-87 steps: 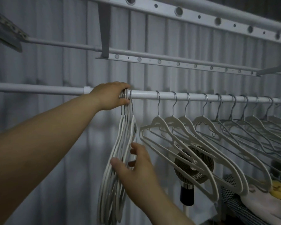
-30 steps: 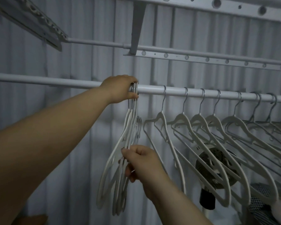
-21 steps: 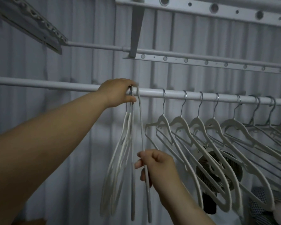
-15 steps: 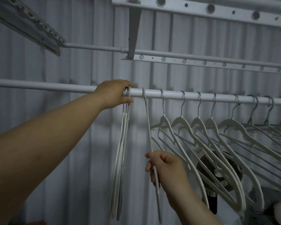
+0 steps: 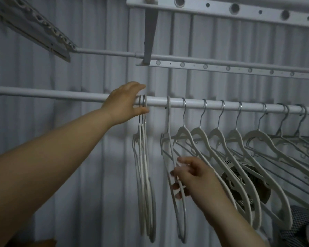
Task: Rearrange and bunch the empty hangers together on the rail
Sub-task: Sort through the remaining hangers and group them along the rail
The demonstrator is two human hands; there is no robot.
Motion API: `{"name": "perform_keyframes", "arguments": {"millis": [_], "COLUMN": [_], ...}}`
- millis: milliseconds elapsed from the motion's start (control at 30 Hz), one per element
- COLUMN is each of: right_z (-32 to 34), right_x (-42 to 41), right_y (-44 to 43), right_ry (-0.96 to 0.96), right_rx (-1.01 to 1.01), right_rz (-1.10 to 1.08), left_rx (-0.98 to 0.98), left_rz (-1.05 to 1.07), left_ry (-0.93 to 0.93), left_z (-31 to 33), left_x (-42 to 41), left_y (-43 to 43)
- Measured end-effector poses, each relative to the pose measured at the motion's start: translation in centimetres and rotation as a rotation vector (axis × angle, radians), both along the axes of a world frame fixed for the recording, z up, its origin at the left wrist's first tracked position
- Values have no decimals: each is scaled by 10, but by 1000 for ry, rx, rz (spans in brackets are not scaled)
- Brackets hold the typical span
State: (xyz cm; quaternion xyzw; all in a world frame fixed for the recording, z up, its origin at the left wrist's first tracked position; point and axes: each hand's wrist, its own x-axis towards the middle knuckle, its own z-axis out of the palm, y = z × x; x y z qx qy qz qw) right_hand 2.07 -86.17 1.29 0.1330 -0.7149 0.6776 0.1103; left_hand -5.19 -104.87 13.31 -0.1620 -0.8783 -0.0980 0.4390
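Observation:
A white rail (image 5: 61, 95) runs across the view. My left hand (image 5: 123, 102) is on the rail, thumb and fingers closed around the hooks of a tight bunch of white hangers (image 5: 144, 175) hanging edge-on. A gap to the right hangs a single white hanger (image 5: 169, 145), also turned edge-on. My right hand (image 5: 194, 177) has its fingers around that hanger's lower arm. Further right, several empty white hangers (image 5: 239, 150) hang spaced apart along the rail.
A second thinner rail and a perforated bar (image 5: 221, 67) run above. A round black fan (image 5: 248, 186) sits behind the spaced hangers. A mesh basket (image 5: 301, 221) is at the lower right. Grey corrugated wall lies behind everything.
My right hand pulled one hanger out of the bunch and slid it right along the rail, leaving a gap. My left hand stayed on the bunch's hooks.

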Motion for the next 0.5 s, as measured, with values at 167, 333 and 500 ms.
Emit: {"name": "perform_keyframes", "arguments": {"millis": [167,333,500], "right_z": [10,14,4], "right_x": [11,1,-12], "right_y": [3,-20,-34], "right_ry": [403,404,273], "right_rx": [222,489,473], "right_rz": [-216,-183,-108], "left_rx": [552,782,807], "left_rz": [-125,-278,-359], "left_ry": [80,-593,-744], "left_z": [-36,-79,-106], "left_x": [27,54,55], "left_y": [2,16,32]}}
